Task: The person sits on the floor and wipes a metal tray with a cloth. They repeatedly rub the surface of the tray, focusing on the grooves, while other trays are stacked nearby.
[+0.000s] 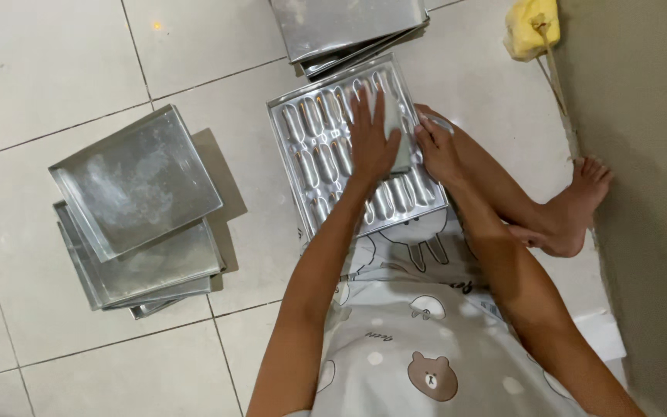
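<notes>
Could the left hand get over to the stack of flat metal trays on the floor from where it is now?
Probably yes. The left hand lies flat on the moulded baking tray, and only bare floor tile separates that tray from the stack of flat trays. It would have to let go of the pale pad or carry it.

Head view, probably straight down, close.

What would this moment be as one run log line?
left hand: flat on mould tray | right hand: steadies tray edge | stacked pans: on floor

packages: none | labels: none | signs: none | screens: none
</notes>
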